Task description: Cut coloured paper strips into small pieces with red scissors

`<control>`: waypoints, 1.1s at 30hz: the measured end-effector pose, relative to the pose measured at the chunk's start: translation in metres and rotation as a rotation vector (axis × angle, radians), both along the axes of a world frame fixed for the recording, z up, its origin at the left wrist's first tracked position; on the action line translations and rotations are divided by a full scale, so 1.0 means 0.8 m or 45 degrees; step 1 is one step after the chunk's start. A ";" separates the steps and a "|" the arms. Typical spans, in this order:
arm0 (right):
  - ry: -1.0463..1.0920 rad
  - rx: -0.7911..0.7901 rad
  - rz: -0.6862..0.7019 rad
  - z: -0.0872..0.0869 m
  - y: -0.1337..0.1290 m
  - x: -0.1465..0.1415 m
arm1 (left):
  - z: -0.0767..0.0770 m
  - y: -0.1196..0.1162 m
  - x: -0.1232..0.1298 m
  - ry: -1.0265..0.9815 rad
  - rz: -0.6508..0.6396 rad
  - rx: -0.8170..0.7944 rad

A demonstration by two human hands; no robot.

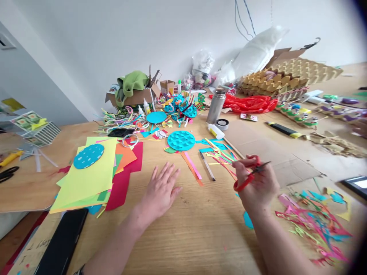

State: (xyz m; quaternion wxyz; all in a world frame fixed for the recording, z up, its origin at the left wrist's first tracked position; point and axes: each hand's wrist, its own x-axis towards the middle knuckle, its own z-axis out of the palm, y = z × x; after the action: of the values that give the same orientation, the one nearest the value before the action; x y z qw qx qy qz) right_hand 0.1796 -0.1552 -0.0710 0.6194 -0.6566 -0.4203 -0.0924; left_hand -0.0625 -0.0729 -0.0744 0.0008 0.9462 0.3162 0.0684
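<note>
My left hand (162,189) lies flat on the wooden table with its fingers stretched out, holding nothing. In my right hand (259,191) is a pair of red-handled scissors (248,179), its dark blades pointing to the right. Ahead of my left hand sits a round blue paper disc (181,141) with a woven-looking surface. An orange strip (192,169) and a pink strip (192,165) extend from below it toward me. A pen (207,165) rests between my hands, near several thin coloured paper strips (222,152).
At left, a dotted blue disc (88,156) lies on yellow paper (94,179), beside a black phone-like slab (63,244). Coloured scraps (318,225) cover the right side. A metal bottle (216,107), a glue bottle (216,131) and egg trays (275,82) stand farther back.
</note>
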 end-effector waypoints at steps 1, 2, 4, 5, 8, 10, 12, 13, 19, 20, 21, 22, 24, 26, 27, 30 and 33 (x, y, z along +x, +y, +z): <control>0.087 0.106 -0.044 0.005 0.000 0.003 | -0.002 -0.003 0.006 0.005 -0.033 -0.017; 0.168 0.210 -0.086 0.009 0.000 0.006 | -0.004 -0.005 0.013 0.010 -0.062 -0.034; 0.280 0.357 -0.133 0.018 -0.001 0.010 | -0.008 -0.006 0.026 0.025 -0.117 -0.073; 0.310 0.388 -0.144 0.021 -0.002 0.012 | -0.010 -0.005 0.033 0.036 -0.141 -0.094; 0.344 0.400 -0.122 0.024 -0.004 0.013 | -0.013 -0.003 0.057 0.065 -0.165 -0.153; 0.341 0.386 -0.078 0.024 -0.005 0.011 | -0.015 -0.004 0.071 0.068 -0.146 -0.172; 0.317 0.380 -0.047 0.022 -0.007 0.009 | -0.019 -0.008 0.081 0.065 -0.149 -0.187; 0.297 0.371 -0.040 0.022 -0.008 0.008 | -0.021 -0.012 0.084 0.060 -0.153 -0.193; 0.231 0.356 -0.011 0.020 -0.009 0.005 | -0.028 -0.039 0.095 -0.012 -0.146 -0.175; 0.223 0.352 -0.009 0.019 -0.009 0.005 | -0.028 -0.042 0.096 -0.023 -0.144 -0.169; 0.220 0.345 -0.010 0.019 -0.009 0.004 | -0.028 -0.045 0.097 -0.033 -0.141 -0.162; 0.222 0.334 -0.008 0.018 -0.009 0.004 | -0.028 -0.047 0.097 -0.040 -0.136 -0.153; 0.236 0.306 0.001 0.017 -0.009 0.003 | -0.029 -0.049 0.096 -0.035 -0.136 -0.137; 0.239 0.277 0.018 0.016 -0.009 0.001 | -0.031 -0.051 0.094 -0.011 -0.147 -0.127; 0.235 0.264 0.027 0.015 -0.008 0.000 | -0.032 -0.052 0.094 0.003 -0.155 -0.127; 0.242 0.246 0.056 0.016 -0.009 -0.005 | -0.033 -0.053 0.092 0.021 -0.168 -0.134; 0.268 0.251 0.061 0.016 -0.008 -0.008 | -0.030 -0.055 0.091 0.020 -0.168 -0.136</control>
State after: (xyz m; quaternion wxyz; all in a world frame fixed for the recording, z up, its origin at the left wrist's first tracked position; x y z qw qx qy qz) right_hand 0.1731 -0.1618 -0.0580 0.7236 -0.5883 -0.3576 -0.0491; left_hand 0.0105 -0.1166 -0.0983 0.0533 0.9642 0.2561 0.0437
